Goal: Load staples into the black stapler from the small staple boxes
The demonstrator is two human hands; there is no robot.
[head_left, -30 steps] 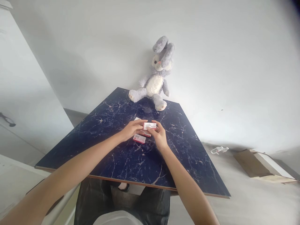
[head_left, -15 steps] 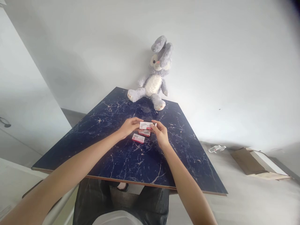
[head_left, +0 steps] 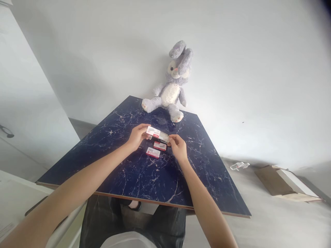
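My left hand (head_left: 138, 136) is closed on the left end of a small red-and-white box (head_left: 153, 132), held just above the table. A pale inner piece (head_left: 164, 137) sticks out from the box's right end; my right hand (head_left: 178, 145) pinches its outer end. What lies inside cannot be made out. Below the hands, two similar small boxes rest on the table: a red-and-white box (head_left: 160, 146) with a grey strip pictured on it, and another with a barcode label (head_left: 153, 152) slightly nearer to me.
The dark blue marble-patterned table (head_left: 124, 172) stands against a white wall. At its far edge sits a grey plush rabbit (head_left: 170, 94). On the floor to the right are a clear plastic bottle (head_left: 236, 166) and an open cardboard box (head_left: 275, 181).
My left hand has moved up and left with the box, which is now tilted. The pale inner piece has come out of its right end, between my hands.
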